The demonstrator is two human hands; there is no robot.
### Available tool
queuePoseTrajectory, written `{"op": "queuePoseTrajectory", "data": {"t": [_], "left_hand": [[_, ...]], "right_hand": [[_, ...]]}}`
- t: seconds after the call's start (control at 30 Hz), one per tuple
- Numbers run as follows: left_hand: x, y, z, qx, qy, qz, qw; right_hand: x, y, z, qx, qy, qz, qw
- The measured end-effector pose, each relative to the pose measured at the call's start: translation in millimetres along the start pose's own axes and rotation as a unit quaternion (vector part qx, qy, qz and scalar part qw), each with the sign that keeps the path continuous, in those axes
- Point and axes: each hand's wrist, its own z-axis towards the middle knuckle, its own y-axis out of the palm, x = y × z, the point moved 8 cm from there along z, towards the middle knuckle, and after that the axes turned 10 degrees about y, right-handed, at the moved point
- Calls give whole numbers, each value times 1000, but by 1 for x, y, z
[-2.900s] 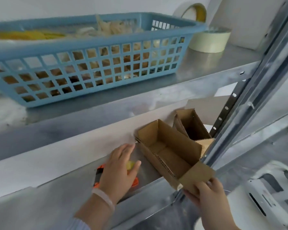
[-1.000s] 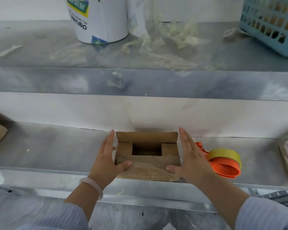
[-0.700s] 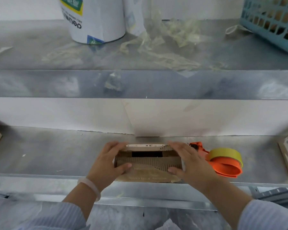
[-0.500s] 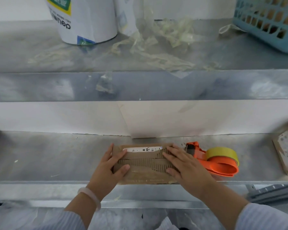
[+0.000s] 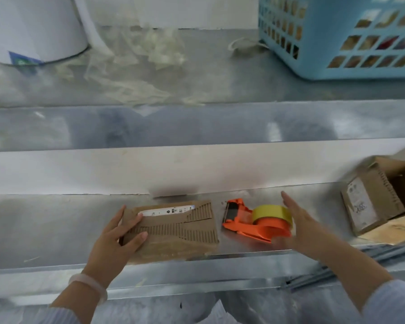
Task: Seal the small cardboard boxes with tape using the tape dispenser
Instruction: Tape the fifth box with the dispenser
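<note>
Matt corrugated cardboard box, glossy metal shelf

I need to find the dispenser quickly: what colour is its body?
Orange, holding a yellow tape roll. The dispenser shows clearly in the head view.

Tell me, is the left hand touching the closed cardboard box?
Touching. The head view shows the left hand pressing flat on the cardboard box, fingers lying across its folded flaps.

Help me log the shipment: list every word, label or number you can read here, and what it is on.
No text can be read for certain.
White strip label on the closed cardboard box: small symbols and print, too small to read.
White label on the open box at right: dark handwritten marks, too blurred to read.
White tub on the upper shelf: dark letters cut off at the left edge, unreadable.
</note>
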Motion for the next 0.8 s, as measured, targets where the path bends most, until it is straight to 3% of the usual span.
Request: {"op": "queuePoseTrajectory", "data": {"t": [0.07, 0.23, 0.4, 0.57, 0.8], "left_hand": [[5, 3, 0, 7, -3, -2, 1000], [14, 8, -4, 28, -18, 3, 999], [15, 12, -5, 30, -42, -3, 999], [21, 23, -10, 29, -50, 4, 998], [47, 59, -12, 4, -40, -1, 999]], "right_hand": [[4, 8, -2, -26, -20, -27, 999], [17, 2, -3, -2, -56, 50, 997], [22, 2, -3, -8, -86, 44, 995], [44, -6, 4, 1, -80, 143, 986], [82, -60, -5, 137, -64, 236, 960]]}}
